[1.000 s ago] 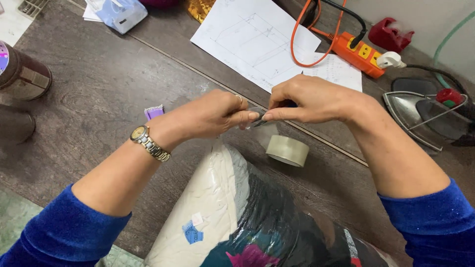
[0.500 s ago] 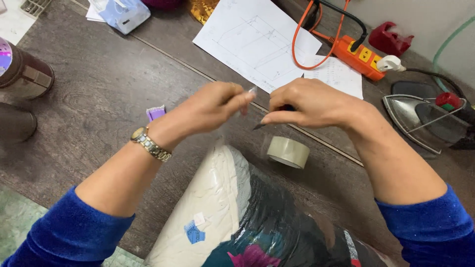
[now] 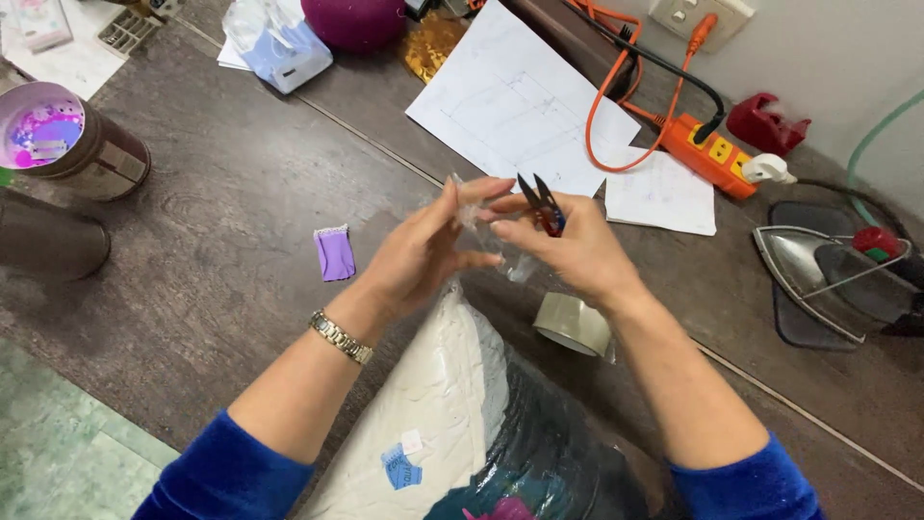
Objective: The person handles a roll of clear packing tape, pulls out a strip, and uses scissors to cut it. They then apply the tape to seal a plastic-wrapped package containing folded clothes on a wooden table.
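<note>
A plastic-wrapped fabric bundle [image 3: 452, 424] lies nearest, at the table [image 3: 221, 221] edge. A tape roll [image 3: 573, 323] sits just right of it. Above them, the left hand [image 3: 423, 252] pinches a clear tape strip [image 3: 491, 241], which hangs downward between both hands. The right hand [image 3: 568, 246] grips thread snips [image 3: 541, 202], blades pointing away. Paper sheets [image 3: 520, 106] lie beyond.

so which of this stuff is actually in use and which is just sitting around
In use:
left hand and right hand, together holding a strip of clear tape
thread snips in the right hand

Lying about:
tape roll
purple scrap
flat iron
orange power strip
paper sheets
</note>
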